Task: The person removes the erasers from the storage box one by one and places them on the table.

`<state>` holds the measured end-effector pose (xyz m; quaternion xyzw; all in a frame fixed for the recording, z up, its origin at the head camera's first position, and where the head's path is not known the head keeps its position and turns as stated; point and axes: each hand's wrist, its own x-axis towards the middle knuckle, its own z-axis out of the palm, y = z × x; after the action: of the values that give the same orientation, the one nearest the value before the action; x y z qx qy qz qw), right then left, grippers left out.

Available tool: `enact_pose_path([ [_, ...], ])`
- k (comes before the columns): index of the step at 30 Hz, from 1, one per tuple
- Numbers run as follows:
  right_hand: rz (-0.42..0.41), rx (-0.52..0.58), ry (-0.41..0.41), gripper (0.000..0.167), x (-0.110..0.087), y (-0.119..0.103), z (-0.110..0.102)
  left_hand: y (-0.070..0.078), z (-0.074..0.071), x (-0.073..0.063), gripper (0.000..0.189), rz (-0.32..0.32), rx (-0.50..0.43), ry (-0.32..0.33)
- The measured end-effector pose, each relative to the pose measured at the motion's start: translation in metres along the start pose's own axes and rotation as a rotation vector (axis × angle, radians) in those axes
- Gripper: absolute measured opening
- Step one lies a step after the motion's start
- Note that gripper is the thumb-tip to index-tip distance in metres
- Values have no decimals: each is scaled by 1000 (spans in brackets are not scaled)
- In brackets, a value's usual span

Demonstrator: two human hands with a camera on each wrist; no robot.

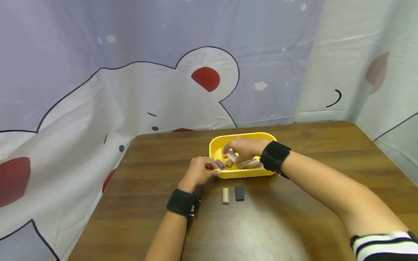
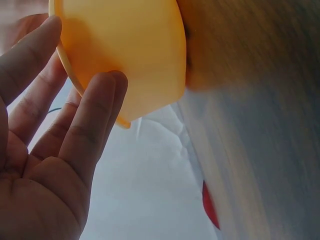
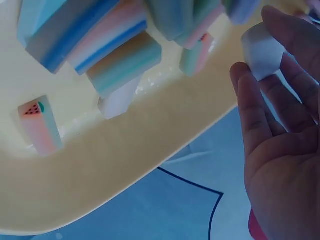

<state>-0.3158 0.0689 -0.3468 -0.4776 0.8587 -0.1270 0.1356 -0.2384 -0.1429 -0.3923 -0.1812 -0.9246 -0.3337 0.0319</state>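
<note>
A yellow plastic tray stands on the table with several small block erasers inside. Over it, my right hand pinches a white eraser between thumb and fingertips. My left hand grips the tray's left end, fingertips at the rim and against the outer wall. Below the right hand lie a purple eraser and striped erasers. One pink and green eraser with a watermelon print lies by itself on the tray floor in the right wrist view.
In front of the tray, a beige eraser and a dark grey eraser lie side by side on the brown wooden table. A patterned curtain hangs behind the table and along its sides. Both wrists wear black straps.
</note>
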Motion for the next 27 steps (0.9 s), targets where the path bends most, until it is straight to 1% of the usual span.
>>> enact_pose_path([
  [4,8,9,46,47,-12,-3,-2,0,1,0,9,-11,-8,-6],
  [8,42,-4,57,47,-27,-5,-3,-1,2,1,9,-36,-20,-8],
  [14,67,-4,113,45,-45,-14,-1,-1,0,2,9,-49,-18,1],
  [19,59,-12,182,42,-56,-21,6,-1,-2,1,9,-60,-20,-7],
  [27,-2,-36,303,41,-77,-31,24,-1,2,2,8,-67,-13,-13],
])
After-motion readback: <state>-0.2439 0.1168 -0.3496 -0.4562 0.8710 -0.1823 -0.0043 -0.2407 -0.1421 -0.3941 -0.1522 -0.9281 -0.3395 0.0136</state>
